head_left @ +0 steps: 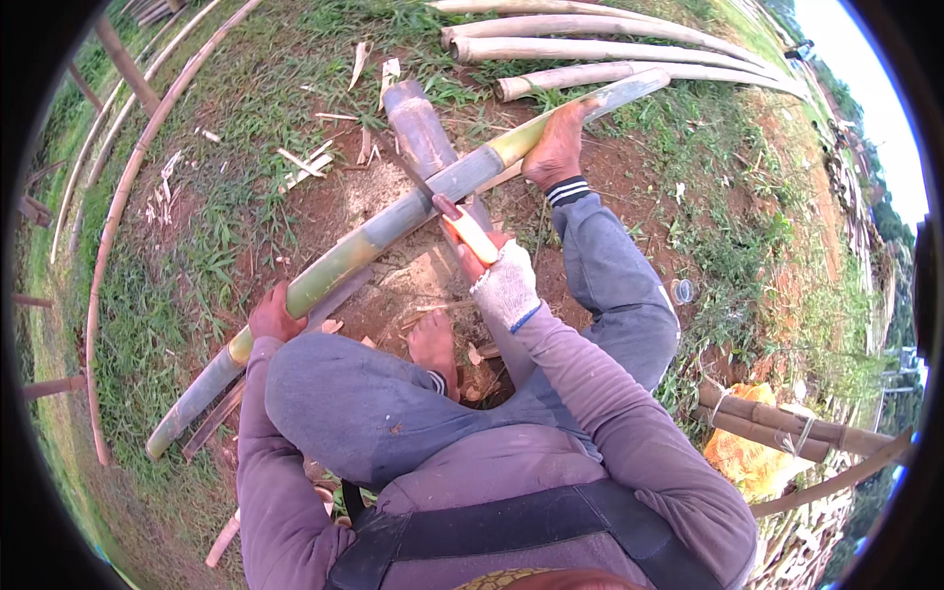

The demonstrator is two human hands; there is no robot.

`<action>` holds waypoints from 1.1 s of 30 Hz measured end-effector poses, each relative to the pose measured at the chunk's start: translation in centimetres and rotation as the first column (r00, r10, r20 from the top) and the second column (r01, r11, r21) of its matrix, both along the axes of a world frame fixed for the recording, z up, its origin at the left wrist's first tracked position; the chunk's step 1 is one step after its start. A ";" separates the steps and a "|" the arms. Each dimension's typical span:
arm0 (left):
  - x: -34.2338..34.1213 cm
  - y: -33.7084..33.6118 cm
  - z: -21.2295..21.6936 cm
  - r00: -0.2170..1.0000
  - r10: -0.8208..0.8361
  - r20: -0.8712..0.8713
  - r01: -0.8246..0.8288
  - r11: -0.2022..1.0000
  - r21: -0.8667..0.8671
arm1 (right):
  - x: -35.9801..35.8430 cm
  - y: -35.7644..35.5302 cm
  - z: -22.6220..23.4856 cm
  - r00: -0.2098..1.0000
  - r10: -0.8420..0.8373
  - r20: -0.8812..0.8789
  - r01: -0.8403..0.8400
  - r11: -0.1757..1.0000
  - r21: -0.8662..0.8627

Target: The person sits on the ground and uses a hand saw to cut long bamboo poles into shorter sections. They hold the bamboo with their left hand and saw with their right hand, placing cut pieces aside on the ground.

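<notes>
Right hand (503,280) grip tight around knife (462,224) (orange-handled)

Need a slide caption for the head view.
Seated person's left hand steadies bamboo pole; gloved right hand holds orange-handled knife against it.

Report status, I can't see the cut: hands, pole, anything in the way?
Left hand grips bamboo pole. Right hand grips knife on pole. Foot pins it. Nothing blocking.

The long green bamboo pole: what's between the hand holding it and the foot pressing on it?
In the head view, between left hand and foot, the knife in the gloved right hand meets the bamboo pole.
</notes>
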State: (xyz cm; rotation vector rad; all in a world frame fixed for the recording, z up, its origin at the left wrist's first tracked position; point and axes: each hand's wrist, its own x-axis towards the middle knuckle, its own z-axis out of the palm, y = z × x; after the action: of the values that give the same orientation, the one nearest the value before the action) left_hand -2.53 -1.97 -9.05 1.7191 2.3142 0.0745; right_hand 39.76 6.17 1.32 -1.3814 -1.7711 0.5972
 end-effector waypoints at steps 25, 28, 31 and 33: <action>7.9 5.1 2.5 0.993 -0.119 0.019 0.120 0.992 -0.049 | 2.4 -2.8 0.6 0.998 0.057 -0.040 -0.059 0.996 -0.063; 7.9 5.0 2.6 0.998 -0.053 0.044 0.058 0.991 -0.124 | 2.6 -3.1 0.2 0.997 0.054 -0.048 -0.057 0.996 -0.067; 8.5 4.9 2.5 0.994 -0.104 0.029 0.105 0.994 -0.018 | 2.9 -3.1 -1.1 0.998 0.053 -0.029 -0.054 0.998 -0.039; 8.5 4.8 3.1 0.994 -0.101 0.030 0.101 0.995 -0.013 | 2.9 -3.0 -1.5 0.998 0.055 -0.025 -0.056 0.998 -0.020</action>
State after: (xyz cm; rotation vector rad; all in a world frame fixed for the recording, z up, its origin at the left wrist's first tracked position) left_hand 6.00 2.80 -5.97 1.8123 2.1975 0.0632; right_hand 42.63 3.18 -0.15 -1.3369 -1.7937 0.6608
